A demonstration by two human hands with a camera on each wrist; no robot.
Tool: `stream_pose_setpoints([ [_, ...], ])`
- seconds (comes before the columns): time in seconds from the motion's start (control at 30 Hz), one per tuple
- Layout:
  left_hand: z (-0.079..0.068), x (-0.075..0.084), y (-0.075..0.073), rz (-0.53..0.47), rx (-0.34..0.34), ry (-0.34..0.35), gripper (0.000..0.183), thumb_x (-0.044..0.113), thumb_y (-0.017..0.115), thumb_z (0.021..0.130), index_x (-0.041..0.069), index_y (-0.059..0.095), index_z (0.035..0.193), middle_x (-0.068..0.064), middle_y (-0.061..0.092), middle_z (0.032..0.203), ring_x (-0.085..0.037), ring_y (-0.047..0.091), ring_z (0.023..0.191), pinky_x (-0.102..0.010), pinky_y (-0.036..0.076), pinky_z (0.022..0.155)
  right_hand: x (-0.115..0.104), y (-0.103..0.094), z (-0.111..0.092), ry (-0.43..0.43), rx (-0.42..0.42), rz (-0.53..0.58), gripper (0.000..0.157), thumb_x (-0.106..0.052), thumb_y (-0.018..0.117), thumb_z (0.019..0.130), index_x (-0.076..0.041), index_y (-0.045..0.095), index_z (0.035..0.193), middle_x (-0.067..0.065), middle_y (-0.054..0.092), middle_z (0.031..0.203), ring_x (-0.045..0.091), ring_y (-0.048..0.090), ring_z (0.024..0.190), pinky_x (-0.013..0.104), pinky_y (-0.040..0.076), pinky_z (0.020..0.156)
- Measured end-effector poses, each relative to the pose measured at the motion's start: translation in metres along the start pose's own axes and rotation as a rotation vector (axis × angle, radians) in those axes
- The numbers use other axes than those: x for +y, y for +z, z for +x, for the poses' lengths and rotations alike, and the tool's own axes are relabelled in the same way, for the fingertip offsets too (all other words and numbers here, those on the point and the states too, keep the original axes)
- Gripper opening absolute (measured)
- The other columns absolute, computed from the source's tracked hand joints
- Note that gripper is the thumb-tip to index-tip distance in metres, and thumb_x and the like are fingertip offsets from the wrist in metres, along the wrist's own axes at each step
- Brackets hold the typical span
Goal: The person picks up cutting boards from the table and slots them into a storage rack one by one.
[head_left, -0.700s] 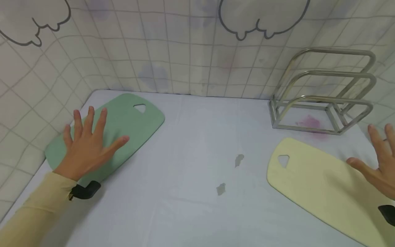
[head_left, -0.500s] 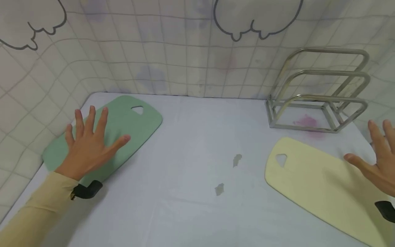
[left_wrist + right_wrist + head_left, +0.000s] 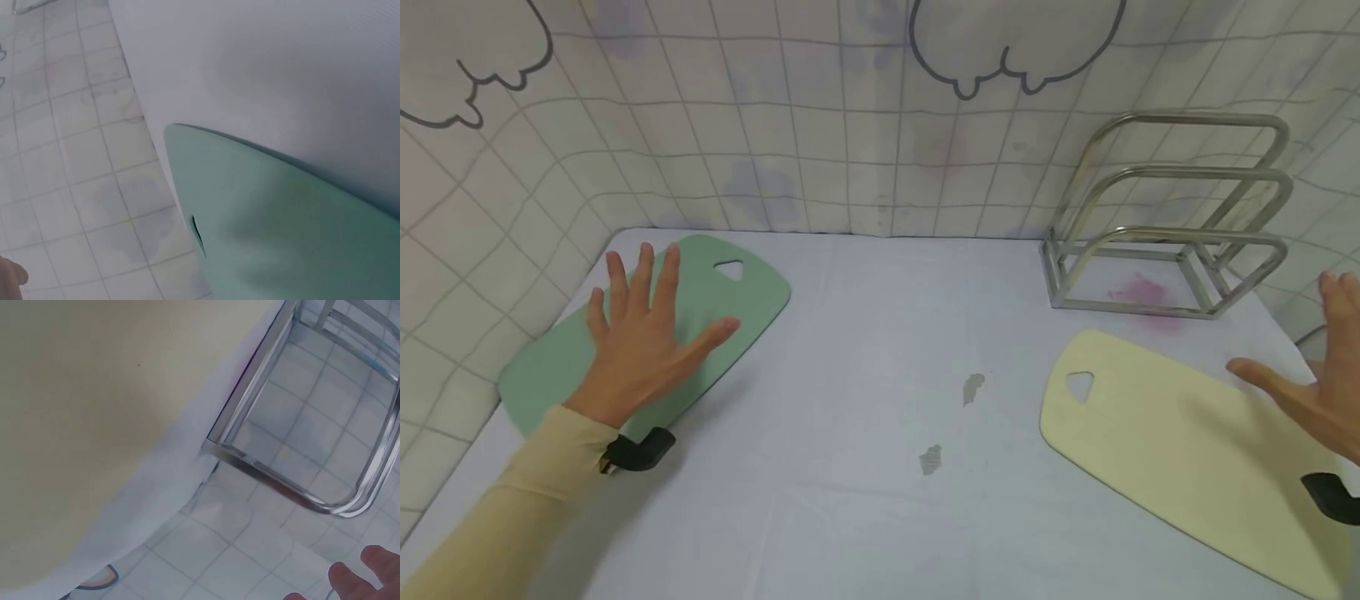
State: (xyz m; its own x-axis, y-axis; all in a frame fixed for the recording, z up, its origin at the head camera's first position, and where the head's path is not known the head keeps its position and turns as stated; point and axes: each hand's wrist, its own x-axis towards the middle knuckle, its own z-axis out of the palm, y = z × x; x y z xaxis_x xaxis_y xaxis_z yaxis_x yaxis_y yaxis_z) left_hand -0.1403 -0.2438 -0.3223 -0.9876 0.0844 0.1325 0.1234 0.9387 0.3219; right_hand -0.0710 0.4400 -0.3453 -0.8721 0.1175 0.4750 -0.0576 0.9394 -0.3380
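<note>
My left hand hovers with spread fingers above a green cutting board on the left of the table. The board has a small triangular hole near its far end and lies at a slant. At the right edge of the head view, my right hand is partly cut off, its thumb held apart from the fingers. Below it lies a pale yellow cutting board, its holed end pointing to the middle. Neither hand holds anything. In the right wrist view, a few fingertips show at the bottom right corner.
A metal rack with several bent bars stands at the back right, behind the yellow board. A white cloth with two grey marks covers the table. Grid-patterned sheeting rises along the back and sides.
The left hand has shifted right and slightly up over the green board. The right hand has turned a little, its fingers closer together. The view has moved slightly; both boards lie still.
</note>
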Motion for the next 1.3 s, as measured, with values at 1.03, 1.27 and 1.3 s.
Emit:
stream_pose_setpoints([
  [1.03,0.020,0.043,0.024,-0.178,0.190,0.104,0.117,0.079,0.059,0.087,0.021,-0.002,0.168,-0.013,0.000,0.177,-0.039,-0.017,0.163,-0.075,-0.001,0.121,0.007,0.028,0.026,0.256,0.123,0.289,0.095,-0.028,0.075,0.095,-0.030,0.011,0.165,0.002,0.016,0.174,0.032,0.021,0.162,0.035,0.020,0.133],
  [1.27,0.023,0.050,0.030,-0.187,0.171,0.109,0.117,0.069,0.068,0.087,0.021,-0.002,0.168,-0.012,-0.001,0.177,-0.036,-0.018,0.163,-0.074,-0.001,0.121,0.010,0.027,0.032,0.353,0.056,0.331,0.101,-0.022,0.076,0.094,-0.036,0.005,0.164,-0.001,0.012,0.175,0.027,0.023,0.162,0.034,0.025,0.131],
  [1.3,0.023,0.051,0.031,-0.184,0.171,0.116,0.117,0.068,0.069,0.087,0.021,-0.002,0.168,-0.012,-0.001,0.177,-0.037,-0.018,0.163,-0.074,0.000,0.121,0.011,0.027,0.033,0.368,0.041,0.333,0.102,-0.022,0.076,0.094,-0.037,0.003,0.164,-0.001,0.010,0.175,0.026,0.022,0.163,0.035,0.025,0.131],
])
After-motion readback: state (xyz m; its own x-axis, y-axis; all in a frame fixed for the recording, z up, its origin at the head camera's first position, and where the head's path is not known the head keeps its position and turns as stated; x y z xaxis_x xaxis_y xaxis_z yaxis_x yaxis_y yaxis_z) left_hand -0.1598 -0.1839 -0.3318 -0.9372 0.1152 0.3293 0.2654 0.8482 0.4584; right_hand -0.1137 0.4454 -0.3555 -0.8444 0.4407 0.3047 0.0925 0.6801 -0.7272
